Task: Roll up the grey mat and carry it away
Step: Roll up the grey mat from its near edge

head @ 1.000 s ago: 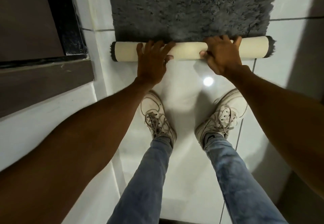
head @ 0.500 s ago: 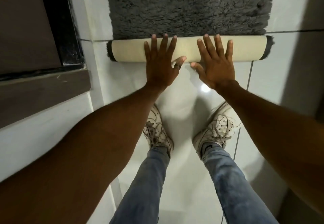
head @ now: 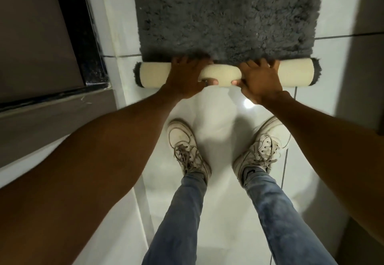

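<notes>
Both hands, L & R, clenched on cream-backed roll of shaggy grey mat, thumbs under, fingers over, prob to keep roll tight

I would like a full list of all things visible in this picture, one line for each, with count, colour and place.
grey mat: one, dark grey shaggy pile, flat on the floor at top centre
rolled part of the mat: one, cream backing outside, grey fringe at both ends, at the mat's near edge
floor tiles: several, glossy white, dark joints
door threshold: one, black strip, upper left
shoes: two, white, laced, below the roll
jeans: one pair, blue, bottom centre
left hand: one, grip curled over the roll
right hand: one, grip curled over the roll
</notes>
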The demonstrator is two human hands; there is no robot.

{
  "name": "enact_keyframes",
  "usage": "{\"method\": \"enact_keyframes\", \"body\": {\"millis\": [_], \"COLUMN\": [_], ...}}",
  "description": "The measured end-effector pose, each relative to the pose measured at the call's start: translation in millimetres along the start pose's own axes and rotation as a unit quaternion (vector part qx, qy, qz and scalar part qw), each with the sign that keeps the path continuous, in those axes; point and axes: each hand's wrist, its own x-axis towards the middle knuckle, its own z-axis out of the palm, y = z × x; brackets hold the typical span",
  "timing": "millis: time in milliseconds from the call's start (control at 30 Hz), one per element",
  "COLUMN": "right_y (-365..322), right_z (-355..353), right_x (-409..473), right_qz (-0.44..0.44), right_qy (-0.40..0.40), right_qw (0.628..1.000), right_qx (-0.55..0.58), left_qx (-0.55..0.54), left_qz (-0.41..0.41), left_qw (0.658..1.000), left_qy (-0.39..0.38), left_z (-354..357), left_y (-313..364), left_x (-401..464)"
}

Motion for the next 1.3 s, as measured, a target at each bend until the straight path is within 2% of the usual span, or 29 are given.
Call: {"method": "enact_keyframes", "body": {"millis": [100, 133, 167, 233, 300, 367, 467, 533, 600, 700, 833, 1133, 1200, 1300], "right_y": [3.3, 5.2, 5.9, 6.2, 7.2, 6.0, -7.1, -19.2, -23.8, -15.5, -4.5, 16.3, 16.1, 16.2], "right_z": [-2.3, -3.6, -3.9, -5.1, -5.4, -5.7, 7.3, 21.6, 28.3, 30.0, 11.2, -22.5, -34.1, -48.3], "right_x": [-10.0, -11.2, -11.9, -10.0, -8.6, -11.5, -31.2, -44.3, -50.9, -45.4, -3.1, 47.6, 53.8, 58.6], "right_qz": [0.022, 0.029, 0.033, 0.030, 0.037, 0.062, 0.054, 0.014, 0.013, 0.013, 0.019, 0.028, 0.036, 0.029], "right_qy": [-0.140, -0.171, -0.193, -0.205, -0.155, -0.040, 0.123, 0.155, 0.114, 0.057, 0.014, -0.081, -0.131, -0.269], "right_qw": [0.989, 0.984, 0.979, 0.976, 0.985, 0.996, 0.991, 0.988, 0.993, 0.998, 0.999, 0.996, 0.991, 0.957], "right_qx": [0.034, 0.049, 0.060, 0.069, 0.061, 0.042, 0.017, 0.023, 0.033, 0.002, -0.025, -0.003, 0.015, 0.100], "left_qx": [-0.065, -0.070, -0.062, -0.016, 0.040, 0.038, -0.017, -0.022, -0.034, -0.025, 0.009, 0.050, 0.017, -0.085], "left_qz": [-0.013, -0.029, -0.050, -0.076, -0.070, -0.088, -0.132, -0.131, -0.101, -0.057, -0.042, -0.030, -0.032, -0.033], "left_qw": [0.989, 0.986, 0.986, 0.995, 0.994, 0.981, 0.963, 0.963, 0.970, 0.987, 0.997, 0.998, 0.998, 0.982], "left_qy": [-0.131, -0.151, -0.145, -0.060, 0.069, 0.167, 0.236, 0.236, 0.217, 0.148, 0.060, -0.004, -0.053, -0.164], "left_z": [4.7, 6.2, 7.2, 8.0, 17.4, 30.1, 42.5, 49.1, 53.4, 51.4, 25.5, -24.9, -32.7, -38.7], "left_y": [17.4, 22.7, 28.6, 40.0, 52.2, 63.3, 76.1, 80.2, 78.6, 65.1, 42.1, 22.8, 18.9, 15.6], "left_x": [-11.0, -13.7, -17.6, -28.0, -39.2, -46.9, -47.1, -50.7, -55.5, -59.4, -28.5, 21.0, 29.9, 36.1]}}
